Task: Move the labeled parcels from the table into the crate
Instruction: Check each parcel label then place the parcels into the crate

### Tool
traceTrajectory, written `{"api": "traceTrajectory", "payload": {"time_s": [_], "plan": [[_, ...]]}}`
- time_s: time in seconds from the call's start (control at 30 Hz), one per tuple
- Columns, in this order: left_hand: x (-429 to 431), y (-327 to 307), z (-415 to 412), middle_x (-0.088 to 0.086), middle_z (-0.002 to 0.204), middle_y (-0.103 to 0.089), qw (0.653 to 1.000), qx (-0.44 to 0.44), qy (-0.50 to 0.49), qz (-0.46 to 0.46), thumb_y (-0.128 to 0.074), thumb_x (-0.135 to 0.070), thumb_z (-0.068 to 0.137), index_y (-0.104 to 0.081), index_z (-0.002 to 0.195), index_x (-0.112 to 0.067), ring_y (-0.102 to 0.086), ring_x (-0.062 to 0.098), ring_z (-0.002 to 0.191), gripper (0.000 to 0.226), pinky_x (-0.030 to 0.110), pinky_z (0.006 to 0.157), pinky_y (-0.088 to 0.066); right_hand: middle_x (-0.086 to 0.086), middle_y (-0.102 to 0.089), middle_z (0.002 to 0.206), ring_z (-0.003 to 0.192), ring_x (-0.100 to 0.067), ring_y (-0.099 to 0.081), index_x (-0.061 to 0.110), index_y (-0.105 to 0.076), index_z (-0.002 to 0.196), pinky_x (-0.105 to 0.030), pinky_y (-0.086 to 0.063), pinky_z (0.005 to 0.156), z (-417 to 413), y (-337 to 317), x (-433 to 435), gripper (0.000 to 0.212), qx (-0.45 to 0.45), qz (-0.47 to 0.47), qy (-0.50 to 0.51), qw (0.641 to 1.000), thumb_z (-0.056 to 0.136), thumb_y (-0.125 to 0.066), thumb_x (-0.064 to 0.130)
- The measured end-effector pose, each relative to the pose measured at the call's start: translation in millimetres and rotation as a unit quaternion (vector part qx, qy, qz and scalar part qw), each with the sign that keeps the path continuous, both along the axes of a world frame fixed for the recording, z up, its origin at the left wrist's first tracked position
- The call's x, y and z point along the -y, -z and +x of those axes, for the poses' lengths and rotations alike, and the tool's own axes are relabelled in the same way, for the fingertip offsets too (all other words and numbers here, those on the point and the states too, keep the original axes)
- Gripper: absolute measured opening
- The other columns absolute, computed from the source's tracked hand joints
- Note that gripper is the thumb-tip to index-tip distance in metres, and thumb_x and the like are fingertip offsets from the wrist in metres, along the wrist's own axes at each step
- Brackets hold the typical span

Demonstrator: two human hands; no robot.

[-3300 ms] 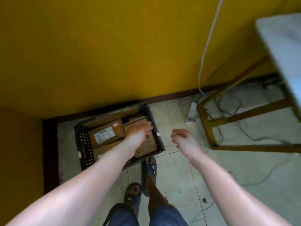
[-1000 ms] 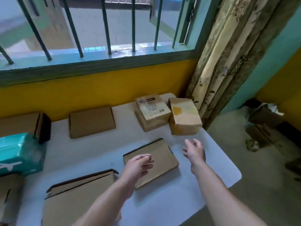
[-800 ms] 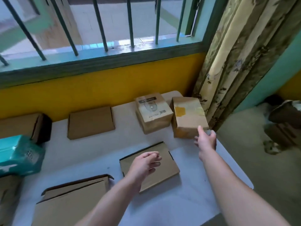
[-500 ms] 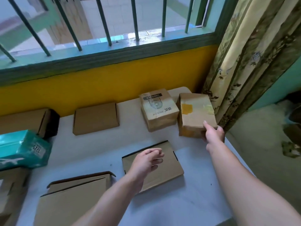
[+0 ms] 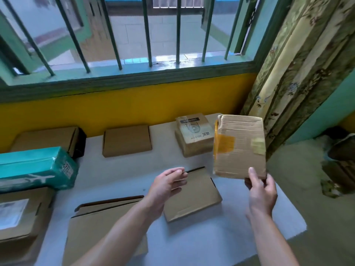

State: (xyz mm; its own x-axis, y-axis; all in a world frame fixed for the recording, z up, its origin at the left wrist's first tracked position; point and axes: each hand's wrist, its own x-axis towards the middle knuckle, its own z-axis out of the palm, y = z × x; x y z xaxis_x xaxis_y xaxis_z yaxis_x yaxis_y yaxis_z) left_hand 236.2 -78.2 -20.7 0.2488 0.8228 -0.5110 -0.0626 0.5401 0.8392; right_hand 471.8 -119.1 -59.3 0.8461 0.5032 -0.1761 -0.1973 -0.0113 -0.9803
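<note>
A taped cardboard parcel [image 5: 239, 146] is held clear of the tabletop [image 5: 221, 233] by its lower edge in the right hand's [image 5: 261, 191] closed grip — the left hand [image 5: 167, 186], beside it, is loosely open and empty.

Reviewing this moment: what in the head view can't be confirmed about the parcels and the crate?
- Crate: out of the head view.
- Lifted box in the right hand: only tape patches face the camera; its other faces are hidden.
- Teal parcel sticker: too small to read.
- Box with a white label: cut by the left edge, label blurred.
</note>
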Motion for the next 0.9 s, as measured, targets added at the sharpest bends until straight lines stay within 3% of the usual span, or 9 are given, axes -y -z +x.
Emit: {"api": "traceTrajectory", "payload": {"time_s": [0.1, 0.2, 0.33, 0.43, 0.5, 0.57, 0.67, 0.77, 0.9], "plan": [[0.3, -15.7, -36.8, -0.01, 0.107, -0.074, 0.998, 0.024, -0.046, 0.024, -0.052, -0.033, 0.098, -0.064, 0.119, -0.023, -0.069, 0.01, 0.101, 0.026, 0.027, 0.085, -0.052, 0.015, -0.071, 0.09, 0.082, -0.009, -0.065, 0.033, -0.064, 0.117, -0.032, -0.054, 0.082, -47.9, -16.6, 14.2, 0.035, 0.058, 0.017, -0.081, 0.995, 0.083, -0.074, 0.027], [-0.9, -32.5, -80.0, -0.007, 0.125, -0.065, 0.993, 0.04, -0.102, 0.047, -0.049, -0.044, 0.098, -0.057, 0.131, -0.025, -0.063, 0.015, 0.113, 0.038, 0.034, 0.087, -0.053, 0.0, -0.067, 0.117, 0.104, -0.015, -0.063, 0.036, -0.064, 0.117, -0.031, -0.052, 0.086, -96.7, -23.6, 23.9, 0.044, 0.129, 0.059, -0.209, 0.968, 0.082, -0.075, 0.012], [8.5, -45.3, -134.5, -0.004, 0.128, -0.061, 0.985, 0.043, -0.164, 0.031, -0.047, -0.066, 0.09, -0.056, 0.125, -0.034, -0.057, 0.018, 0.118, 0.048, 0.046, 0.096, -0.05, 0.0, -0.058, 0.134, 0.126, -0.019, -0.052, 0.024, -0.064, 0.121, -0.031, -0.047, 0.098, -150.3, -28.9, 30.3, 0.057, 0.323, 0.114, -0.338, 0.877, 0.075, -0.075, -0.008], [23.0, -41.1, -171.1, -0.003, 0.13, -0.059, 0.975, 0.093, -0.204, -0.003, -0.044, -0.078, 0.082, -0.053, 0.13, -0.03, -0.055, 0.021, 0.121, 0.069, 0.049, 0.09, -0.051, -0.011, -0.051, 0.138, 0.119, -0.02, -0.055, 0.013, -0.064, 0.119, -0.019, -0.047, 0.097, -177.1, -31.6, 28.8, 0.052, 0.405, 0.157, -0.367, 0.823, 0.073, -0.076, -0.006], [33.6, -36.8, -193.6, 0.003, 0.13, -0.062, 0.96, 0.146, -0.237, -0.008, -0.047, -0.07, 0.087, -0.056, 0.131, -0.027, -0.056, 0.024, 0.122, 0.063, 0.051, 0.092, -0.049, -0.012, -0.041, 0.147, 0.115, -0.019, -0.055, 0.013, -0.067, 0.115, -0.019, -0.048, 0.095, -196.1, -33.0, 28.9, 0.047, 0.359, 0.172, -0.396, 0.827, 0.074, -0.074, -0.008], [43.2, -32.2, -210.1, 0.008, 0.129, -0.065, 0.942, 0.192, -0.275, -0.006, -0.051, -0.05, 0.094, -0.062, 0.126, -0.023, -0.058, 0.027, 0.121, 0.043, 0.053, 0.097, -0.047, 0.001, -0.034, 0.154, 0.128, -0.014, -0.049, 0.017, -0.068, 0.115, -0.019, -0.045, 0.098, -215.8, -36.3, 34.0, 0.043, 0.203, 0.177, -0.447, 0.853, 0.079, -0.07, -0.007], [55.6, -26.4, -233.1, 0.014, 0.135, -0.061, 0.92, 0.271, -0.283, -0.001, -0.044, -0.036, 0.098, -0.058, 0.135, -0.015, -0.054, 0.03, 0.128, 0.044, 0.05, 0.108, -0.04, 0.01, -0.048, 0.143, 0.126, -0.009, -0.052, 0.025, -0.055, 0.127, -0.017, -0.049, 0.09, -236.2, -42.5, 42.2, 0.05, -0.037, 0.163, -0.464, 0.87, 0.081, -0.067, 0.009], [67.0, -24.3, -255.2, 0.016, 0.142, -0.054, 0.925, 0.299, -0.233, 0.03, -0.032, -0.035, 0.102, -0.046, 0.144, -0.017, -0.049, 0.036, 0.132, 0.048, 0.052, 0.107, -0.041, 0.007, -0.056, 0.137, 0.116, -0.011, -0.059, 0.027, -0.043, 0.139, -0.022, -0.052, 0.083, -246.5, -45.8, 42.2, 0.055, -0.141, 0.138, -0.435, 0.879, 0.087, -0.06, 0.021], [76.2, -23.6, -270.0, 0.013, 0.146, -0.05, 0.934, 0.286, -0.193, 0.09, -0.028, -0.034, 0.104, -0.042, 0.146, -0.027, -0.048, 0.039, 0.132, 0.045, 0.065, 0.103, -0.04, -0.005, -0.063, 0.131, 0.106, -0.014, -0.064, 0.022, -0.058, 0.13, -0.031, -0.045, 0.088, -257.3, -55.9, 43.9, 0.037, -0.211, 0.122, -0.437, 0.866, 0.095, -0.047, 0.014]]}}
